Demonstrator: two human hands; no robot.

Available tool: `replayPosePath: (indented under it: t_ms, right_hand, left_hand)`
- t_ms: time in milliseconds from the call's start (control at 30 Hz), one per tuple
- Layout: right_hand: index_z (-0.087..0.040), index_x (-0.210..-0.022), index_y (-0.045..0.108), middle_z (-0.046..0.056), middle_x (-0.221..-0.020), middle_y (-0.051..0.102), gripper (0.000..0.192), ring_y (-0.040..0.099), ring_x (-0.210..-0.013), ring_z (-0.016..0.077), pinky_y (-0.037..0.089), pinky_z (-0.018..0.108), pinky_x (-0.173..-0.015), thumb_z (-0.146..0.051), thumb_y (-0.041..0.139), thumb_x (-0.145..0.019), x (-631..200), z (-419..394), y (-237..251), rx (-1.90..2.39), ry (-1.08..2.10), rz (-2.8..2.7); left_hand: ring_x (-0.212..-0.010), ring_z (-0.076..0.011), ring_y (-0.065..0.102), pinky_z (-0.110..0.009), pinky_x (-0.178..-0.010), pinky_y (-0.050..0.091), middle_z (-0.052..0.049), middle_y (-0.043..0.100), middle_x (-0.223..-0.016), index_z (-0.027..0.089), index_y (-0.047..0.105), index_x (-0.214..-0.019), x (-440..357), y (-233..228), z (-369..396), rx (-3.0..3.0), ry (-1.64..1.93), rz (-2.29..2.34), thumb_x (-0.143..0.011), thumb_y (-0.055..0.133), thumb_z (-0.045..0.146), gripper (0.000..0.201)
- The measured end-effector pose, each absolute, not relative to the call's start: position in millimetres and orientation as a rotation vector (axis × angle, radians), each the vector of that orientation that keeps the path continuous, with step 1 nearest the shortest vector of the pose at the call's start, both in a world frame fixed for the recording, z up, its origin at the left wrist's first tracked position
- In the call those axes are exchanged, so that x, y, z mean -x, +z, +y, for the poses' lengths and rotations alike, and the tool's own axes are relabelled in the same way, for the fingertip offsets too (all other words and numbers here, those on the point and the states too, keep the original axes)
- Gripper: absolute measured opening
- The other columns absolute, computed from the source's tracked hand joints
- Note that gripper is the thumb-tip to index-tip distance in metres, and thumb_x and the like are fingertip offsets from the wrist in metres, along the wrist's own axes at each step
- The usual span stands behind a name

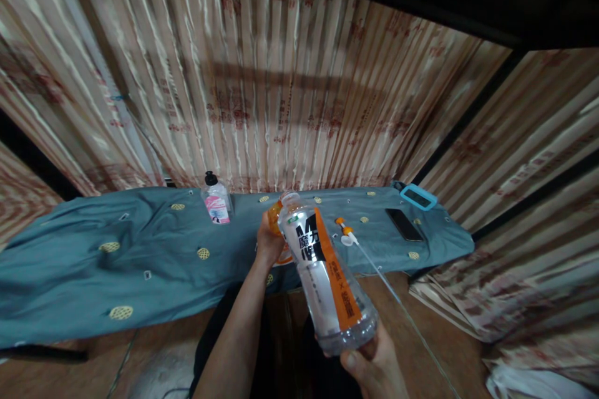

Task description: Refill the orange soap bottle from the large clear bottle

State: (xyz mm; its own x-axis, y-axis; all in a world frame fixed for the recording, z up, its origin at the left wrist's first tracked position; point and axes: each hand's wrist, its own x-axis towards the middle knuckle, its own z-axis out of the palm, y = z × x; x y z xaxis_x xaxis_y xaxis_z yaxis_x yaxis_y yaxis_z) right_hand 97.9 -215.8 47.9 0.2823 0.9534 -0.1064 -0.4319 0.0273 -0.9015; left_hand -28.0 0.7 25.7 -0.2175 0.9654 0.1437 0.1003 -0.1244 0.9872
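My right hand [372, 361] grips a big clear plastic drink bottle [322, 274] near its base. Its label is silver and orange, and the bottle leans with its uncapped mouth toward the upper left. My left hand [270, 238] is closed around an amber-orange bottle [276, 218], mostly hidden behind the drink bottle. The two bottles' tops are close together; I cannot tell whether they touch. To the right of them, an orange and white pump head [345, 230] with a long thin tube lies on the cloth.
A blue patterned cloth [168, 255] covers the low bench. On it stand a clear bottle with pink label and black cap [216, 202], a dark phone [405, 224] and a light-blue-framed device [418, 197]. Pleated curtains [290, 93] hang behind; brown floor tiles [421, 349] lie below.
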Motion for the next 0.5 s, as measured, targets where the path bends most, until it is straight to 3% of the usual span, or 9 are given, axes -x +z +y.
replayPosePath:
  t_ms: [200,500]
  right_hand:
    - [-0.025,-0.095,0.064,0.007,-0.096,0.083,0.066,0.076,-0.087,0.0273,0.057,0.036,-0.076,-0.047,0.097,-0.042,-98.0,-215.5,47.8,1.016,1.208,-0.637]
    - [-0.024,-0.093,0.068,0.007,-0.095,0.083,0.063,0.076,-0.086,0.0273,0.058,0.036,-0.076,-0.049,0.097,-0.042,-98.5,-215.0,48.1,1.027,1.212,-0.653]
  left_hand:
    - [-0.095,-0.0255,0.067,-0.034,-0.084,0.050,-0.006,0.071,-0.102,0.020,0.059,-0.101,29.3,23.9,-0.2,-1.262,1.462,1.330,-0.063,0.076,0.023,0.042]
    - [-0.089,-0.0231,0.067,-0.032,-0.081,0.050,-0.003,0.070,-0.091,0.020,0.060,-0.092,26.8,28.7,1.0,-1.160,1.528,1.258,-0.057,0.078,0.017,0.039]
